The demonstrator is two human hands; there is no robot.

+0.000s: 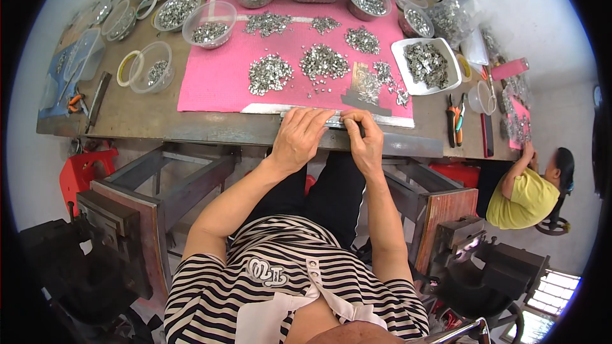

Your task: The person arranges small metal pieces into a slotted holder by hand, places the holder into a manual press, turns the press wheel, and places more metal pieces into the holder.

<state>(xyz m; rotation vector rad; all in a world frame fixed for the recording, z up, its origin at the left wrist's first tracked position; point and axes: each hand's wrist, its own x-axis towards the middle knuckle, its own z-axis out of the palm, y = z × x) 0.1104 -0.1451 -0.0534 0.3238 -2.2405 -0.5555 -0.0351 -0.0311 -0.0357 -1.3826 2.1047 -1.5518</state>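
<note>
Strip (333,120) lies at near edge of mat (210,86); metal by its sheen. Left hand (299,130): fingers close together, bent over strip; thumb side hidden, grip cannot be told. Right hand (363,135): thumb and forefinger pinched on strip's right end, dark bit (362,129) beside them unclear. Judged: stiff, light, rather slippery, edges possibly sharp; best held flat, near both ends.

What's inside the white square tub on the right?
A heap of small silvery pieces lies in the white tub. Whatever is beneath them is hidden.
</note>
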